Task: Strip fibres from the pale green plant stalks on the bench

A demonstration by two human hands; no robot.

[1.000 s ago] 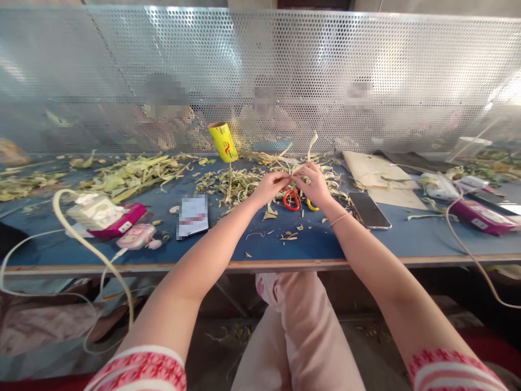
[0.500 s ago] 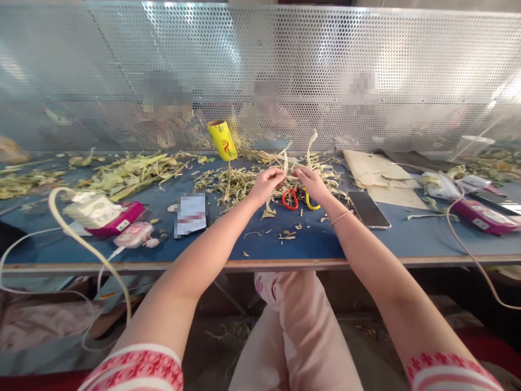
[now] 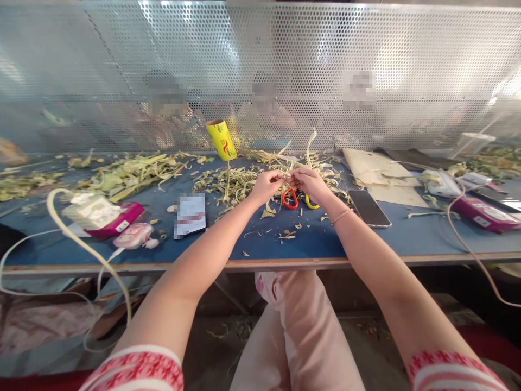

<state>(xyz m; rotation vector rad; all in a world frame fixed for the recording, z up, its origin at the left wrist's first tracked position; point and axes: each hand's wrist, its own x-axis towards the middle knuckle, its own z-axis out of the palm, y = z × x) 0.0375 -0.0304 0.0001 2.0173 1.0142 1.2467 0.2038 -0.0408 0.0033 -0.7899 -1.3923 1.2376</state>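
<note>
My left hand and my right hand meet fingertip to fingertip over a heap of dried, pale green plant strips. Both are closed in a pinch, with a small pale piece of plant strip between them; the fingers hide most of it. A longer curled strip rises behind my right hand, and I cannot tell whether it is held. Just below the hands lie scissors with one red handle loop and one yellow loop, their blades hidden.
A yellow printed tube stands tilted on a thin stem behind the heap. Phones lie on both sides, one dark. Power strips with cables, cardboard and a leaf pile are farther out. A perforated metal screen closes the back.
My hands have drawn closer together at the fingertips. The pale strip that stood up above my left fingers no longer shows there. Scissors and tube have stayed put.
</note>
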